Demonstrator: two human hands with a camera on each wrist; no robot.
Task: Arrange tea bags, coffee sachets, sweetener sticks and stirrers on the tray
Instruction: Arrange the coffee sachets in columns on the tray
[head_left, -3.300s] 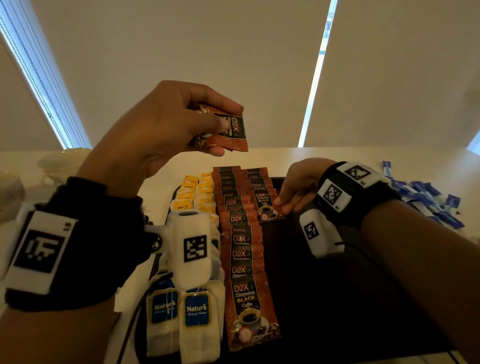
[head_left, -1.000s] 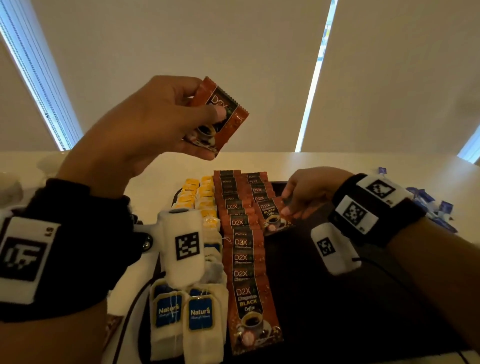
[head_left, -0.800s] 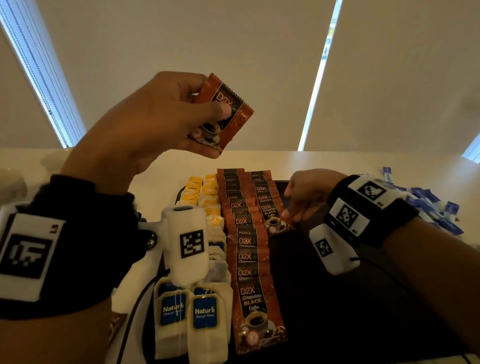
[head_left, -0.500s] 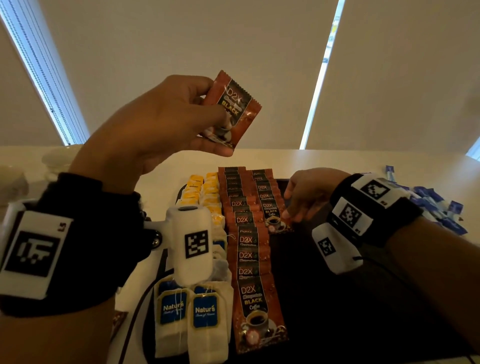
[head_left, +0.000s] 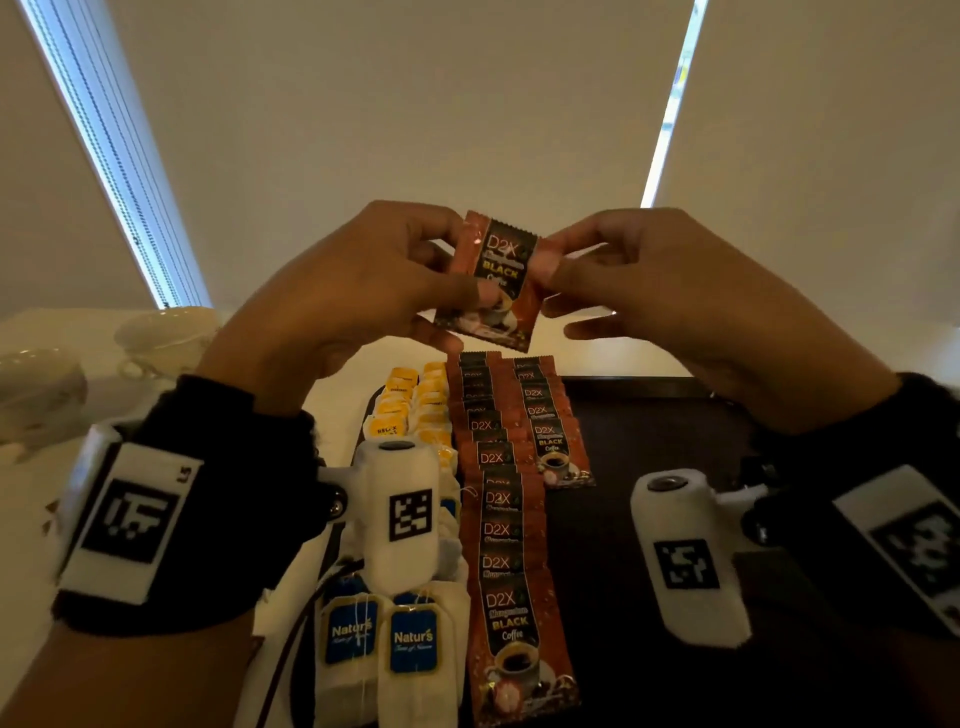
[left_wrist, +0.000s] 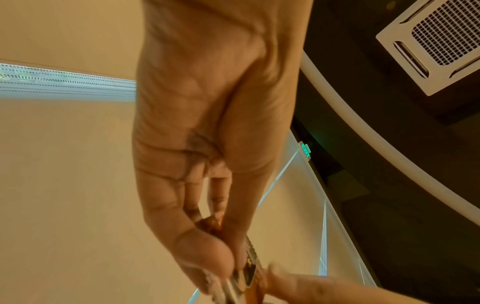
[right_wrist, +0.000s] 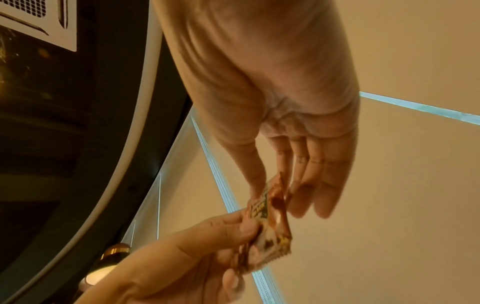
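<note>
Held sachet: your coffee sachet (head_left: 493, 280) is up in the air above the far end of the tray, printed face toward you, tilted slightly with its top edge leaning to 1 o'clock.
Left grip: your left hand (head_left: 358, 291) is clamped on the sachet's left edge and lower corner, thumb on the front face, fingers curled behind it.
Right grip: your right hand (head_left: 670, 306) pinches the sachet's right edge between thumb and forefinger; the right wrist view shows your other fingers (right_wrist: 322, 185) straight and free of it.
Tray: the dark tray (head_left: 649, 426) lies on the tabletop (head_left: 343, 374) directly below your hands.
Coffee rows: two overlapping rows of coffee sachets (head_left: 498, 499) run from 6 toward 12 o'clock on the tray; the left row is long, the right row is shorter and sits at the far end.
Tea bags: at 9 o'clock of the coffee rows, touching them, lie yellow-tagged tea bags (head_left: 410, 405) at the far end and blue-tagged tea bags (head_left: 384, 649) at the near end; your left wrist camera hides the stretch between.
Beyond the tray: two pale cups (head_left: 161, 332) stand on the tabletop at 10 o'clock, well apart from the tray.
</note>
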